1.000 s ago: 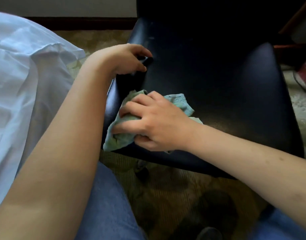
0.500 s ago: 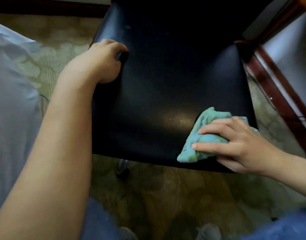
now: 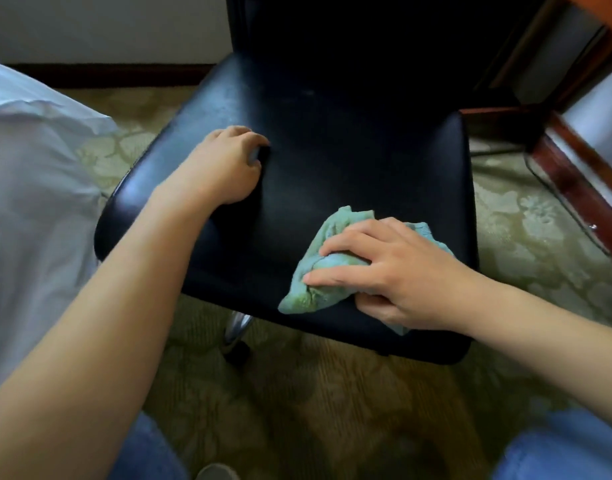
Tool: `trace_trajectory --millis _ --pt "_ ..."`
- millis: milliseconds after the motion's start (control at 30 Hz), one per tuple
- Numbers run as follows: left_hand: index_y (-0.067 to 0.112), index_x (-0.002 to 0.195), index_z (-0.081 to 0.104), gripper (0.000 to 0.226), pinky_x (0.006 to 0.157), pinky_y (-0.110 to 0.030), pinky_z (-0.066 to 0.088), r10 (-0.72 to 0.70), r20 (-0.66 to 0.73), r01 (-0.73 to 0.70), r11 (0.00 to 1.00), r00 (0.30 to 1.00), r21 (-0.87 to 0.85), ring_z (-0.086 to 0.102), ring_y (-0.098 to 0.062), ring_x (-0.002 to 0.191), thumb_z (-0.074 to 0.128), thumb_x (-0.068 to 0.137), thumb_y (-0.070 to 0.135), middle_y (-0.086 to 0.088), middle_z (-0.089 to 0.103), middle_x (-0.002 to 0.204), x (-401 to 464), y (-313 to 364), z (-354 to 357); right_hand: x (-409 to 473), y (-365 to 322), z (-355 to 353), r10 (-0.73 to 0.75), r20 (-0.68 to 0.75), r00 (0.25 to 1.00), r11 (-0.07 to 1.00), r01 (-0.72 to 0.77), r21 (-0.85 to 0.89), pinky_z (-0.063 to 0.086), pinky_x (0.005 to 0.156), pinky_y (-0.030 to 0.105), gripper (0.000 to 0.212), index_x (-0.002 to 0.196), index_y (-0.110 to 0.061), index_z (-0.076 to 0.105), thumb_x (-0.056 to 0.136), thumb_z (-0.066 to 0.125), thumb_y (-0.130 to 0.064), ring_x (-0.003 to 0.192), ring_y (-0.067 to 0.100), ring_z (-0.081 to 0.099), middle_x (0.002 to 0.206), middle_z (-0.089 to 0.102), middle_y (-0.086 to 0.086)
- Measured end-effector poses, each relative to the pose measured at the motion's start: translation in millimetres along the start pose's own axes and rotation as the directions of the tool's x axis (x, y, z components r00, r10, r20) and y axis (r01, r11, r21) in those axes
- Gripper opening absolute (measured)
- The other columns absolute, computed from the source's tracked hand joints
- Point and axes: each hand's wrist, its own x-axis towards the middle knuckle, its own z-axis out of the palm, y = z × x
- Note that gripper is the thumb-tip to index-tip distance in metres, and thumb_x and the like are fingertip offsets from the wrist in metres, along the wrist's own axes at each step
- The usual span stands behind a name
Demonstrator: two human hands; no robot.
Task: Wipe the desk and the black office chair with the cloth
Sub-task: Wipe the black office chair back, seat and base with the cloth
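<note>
The black office chair (image 3: 349, 161) stands in front of me, its seat filling the middle of the view. My right hand (image 3: 401, 271) holds a bunched teal cloth (image 3: 308, 296) down on the front right part of the seat, fingers spread over it and thumb tucked round it. My left hand (image 3: 225, 164) sits on the left side of the seat with its fingers curled, seeming to grip a dark fold of the seat surface. The chair back is in deep shadow.
White bedding (image 3: 27, 202) lies at the left. Red-brown wooden furniture (image 3: 574, 178) stands close to the chair's right side. Patterned green carpet (image 3: 522, 237) surrounds the chair. A chrome leg with a castor (image 3: 237, 330) shows under the seat. My jeans-clad knees are at the bottom.
My right hand swept the cloth from the seat's front left across to its front right. My left hand kept its place on the seat's left side. The view shifted.
</note>
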Motion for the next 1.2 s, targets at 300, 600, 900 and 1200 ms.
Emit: trace_trajectory --millis 300,600,900,1200 --pt "0.024 0.14 0.054 0.049 0.118 -0.039 0.024 -0.263 -0.021 0.264 0.965 0.964 0.014 0.036 -0.032 0.141 0.061 0.093 0.034 -0.012 0.043 0.151 -75.8 7.0 -8.5 -17.5 35.4 -3.4 -0.027 -0.06 0.998 0.997 0.031 0.07 0.044 0.087 0.045 0.054 0.136 -0.043 0.057 0.084 0.05 -0.031 0.118 0.021 0.05 0.133 0.053 -0.011" --pt "0.02 0.145 0.047 0.053 0.118 -0.038 0.024 -0.446 -0.032 0.444 0.894 0.894 -0.05 0.033 -0.032 0.143 0.059 0.095 0.033 -0.014 0.038 0.154 -102.0 51.1 2.0 -3.5 33.5 2.1 -0.127 -0.058 0.99 0.989 0.131 0.067 0.043 0.089 0.044 0.057 0.137 -0.043 0.056 0.082 0.042 -0.037 0.119 0.022 0.048 0.132 0.055 -0.008" --pt "0.017 0.138 0.049 0.05 0.115 -0.036 0.025 -0.533 -0.084 0.525 0.846 0.842 -0.097 0.035 -0.031 0.139 0.059 0.094 0.04 -0.015 0.043 0.148 -102.6 70.0 10.8 -72.9 72.9 -0.8 -0.437 -0.037 0.899 0.899 0.437 -0.001 0.045 0.09 0.046 0.045 0.13 -0.043 0.062 0.087 0.054 -0.034 0.12 0.023 0.051 0.132 0.058 -0.005" --pt "0.019 0.14 0.044 0.052 0.117 -0.038 0.021 -0.55 -0.089 0.545 0.835 0.831 -0.073 0.029 -0.032 0.143 0.056 0.095 0.042 -0.015 0.038 0.151 -99.1 67.6 13.6 29.2 55.4 0.1 -0.109 -0.066 0.992 0.973 0.12 0.196 0.039 0.095 0.042 0.056 0.133 -0.05 0.057 0.083 0.046 -0.03 0.117 0.021 0.046 0.126 0.054 -0.012"
